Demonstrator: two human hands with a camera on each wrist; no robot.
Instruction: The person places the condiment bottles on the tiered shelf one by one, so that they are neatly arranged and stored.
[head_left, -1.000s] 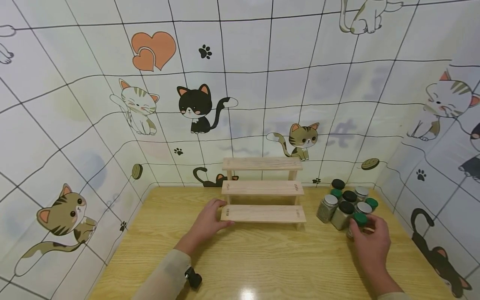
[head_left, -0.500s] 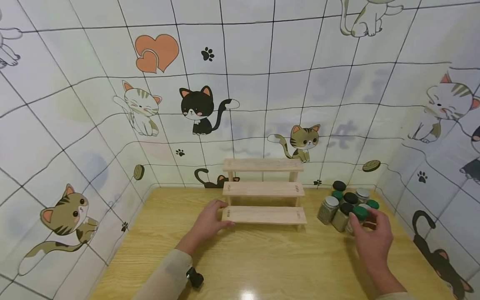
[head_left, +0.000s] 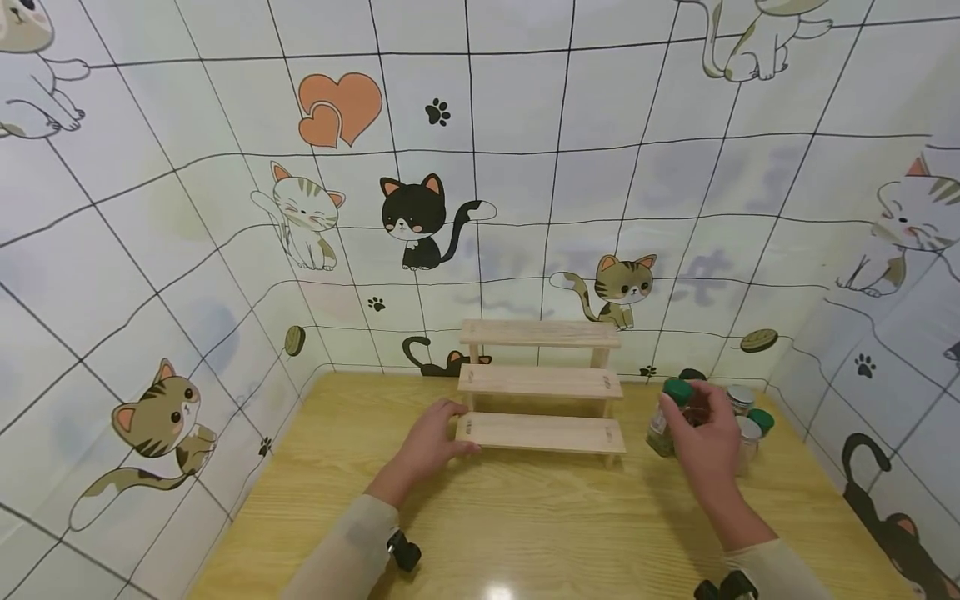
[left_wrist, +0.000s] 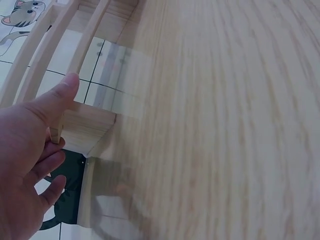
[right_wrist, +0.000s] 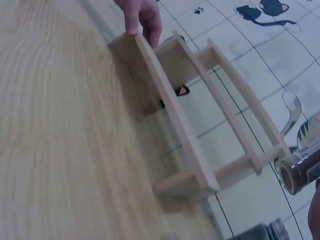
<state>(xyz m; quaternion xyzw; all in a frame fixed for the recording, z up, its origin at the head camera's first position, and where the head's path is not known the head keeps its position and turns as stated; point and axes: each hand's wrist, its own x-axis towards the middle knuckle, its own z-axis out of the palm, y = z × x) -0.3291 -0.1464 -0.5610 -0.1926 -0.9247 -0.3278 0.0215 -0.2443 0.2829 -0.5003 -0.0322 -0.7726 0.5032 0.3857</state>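
Note:
A three-tier wooden display rack [head_left: 540, 433] stands at the back of the table. My left hand [head_left: 431, 446] grips the left end of its lowest step; in the left wrist view the thumb lies over the board and fingertips show on its other side. My right hand [head_left: 705, 437] holds a spice jar [head_left: 678, 391] with a green cap, to the right of the rack. In the right wrist view the base of this jar [right_wrist: 295, 175] shows, raised off the table and tilted. Another glass jar [head_left: 660, 442] stands just behind and below it, partly hidden.
Several more jars stand at the back right, including a silver-lidded one [head_left: 740, 398], a green-lidded one [head_left: 761, 420] and a black-lidded one [head_left: 692, 374]. My right hand hides some of them. A patterned cat-print sheet [head_left: 510, 183] rises behind the table [head_left: 525, 517].
My right hand has lifted the green-capped jar out from the front of the group and carried it left toward the rack. The left hand keeps its hold. The head view has shifted slightly.

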